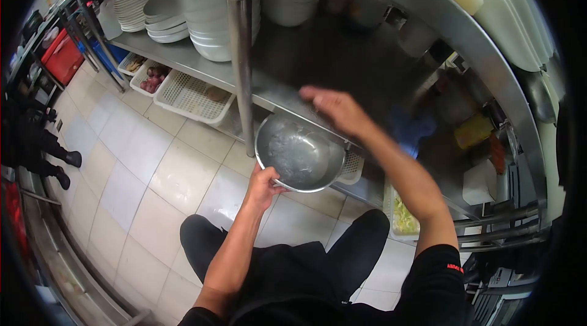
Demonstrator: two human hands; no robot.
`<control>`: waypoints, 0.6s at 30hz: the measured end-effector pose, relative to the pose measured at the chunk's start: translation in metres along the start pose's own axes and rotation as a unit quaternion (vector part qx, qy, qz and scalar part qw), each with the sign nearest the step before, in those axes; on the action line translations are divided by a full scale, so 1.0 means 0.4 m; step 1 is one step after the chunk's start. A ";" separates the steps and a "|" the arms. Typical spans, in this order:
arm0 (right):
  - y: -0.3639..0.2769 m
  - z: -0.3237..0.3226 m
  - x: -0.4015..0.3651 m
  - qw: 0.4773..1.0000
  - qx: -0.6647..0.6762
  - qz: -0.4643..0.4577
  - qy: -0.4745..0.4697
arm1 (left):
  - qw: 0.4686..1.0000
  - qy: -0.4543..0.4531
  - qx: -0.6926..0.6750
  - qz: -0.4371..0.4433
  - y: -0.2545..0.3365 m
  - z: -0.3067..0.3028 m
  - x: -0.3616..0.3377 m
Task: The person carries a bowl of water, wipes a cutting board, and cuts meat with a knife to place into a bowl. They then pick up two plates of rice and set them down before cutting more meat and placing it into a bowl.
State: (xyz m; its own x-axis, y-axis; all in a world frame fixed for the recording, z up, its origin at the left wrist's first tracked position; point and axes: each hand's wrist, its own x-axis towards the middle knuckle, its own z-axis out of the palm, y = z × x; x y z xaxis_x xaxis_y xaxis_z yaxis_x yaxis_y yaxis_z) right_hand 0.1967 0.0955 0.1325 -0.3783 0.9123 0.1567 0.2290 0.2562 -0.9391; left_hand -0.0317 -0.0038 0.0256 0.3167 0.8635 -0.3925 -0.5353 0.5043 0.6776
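Observation:
My left hand (265, 186) grips the near-left rim of a round metal bowl (324, 170), thumb over the edge and fingers underneath. The bowl is held just under the front edge of the metal shelf (278, 91), its opening facing up toward me. Its inside looks shiny, with pale greyish patches. My right hand (336, 108) is slightly blurred close over the shelf edge, above the bowl, fingers stretched to the left and nothing visible in them.
Stacked white bowls (211, 26) and plates (131, 5) stand on the shelf behind a metal post (240, 51). Below sit white baskets (192, 97), one with red onions (153, 80), and a tub of chopped greens (403, 219). A person in dark clothes (36, 136) stands at left.

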 end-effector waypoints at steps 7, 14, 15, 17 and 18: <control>0.608 -0.618 0.270 0.897 -0.407 -0.037 0.170 | 1.000 0.023 0.004 0.014 -0.059 -0.044 0.024; 0.343 -0.371 0.177 0.914 -0.396 0.005 0.089 | 1.000 0.019 0.004 -0.003 -0.034 -0.043 0.042; 0.300 -0.318 0.134 0.926 -0.368 0.013 0.079 | 1.000 0.011 0.005 0.000 -0.039 -0.047 0.050; 0.235 -0.217 0.055 0.970 -0.239 -0.023 0.046 | 1.000 -0.012 -0.002 0.002 -0.028 -0.041 0.046; 0.231 -0.177 0.026 0.986 -0.151 -0.067 0.023 | 1.000 -0.012 -0.005 0.003 -0.027 -0.040 0.047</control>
State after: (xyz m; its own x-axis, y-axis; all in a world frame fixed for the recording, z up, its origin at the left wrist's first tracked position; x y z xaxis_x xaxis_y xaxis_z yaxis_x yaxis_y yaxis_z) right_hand 0.2775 0.1512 0.0690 -0.3848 0.8752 0.2932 0.4395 0.4531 -0.7756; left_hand -0.0324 0.0073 0.0011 0.3314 0.8664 -0.3735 -0.5445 0.4989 0.6743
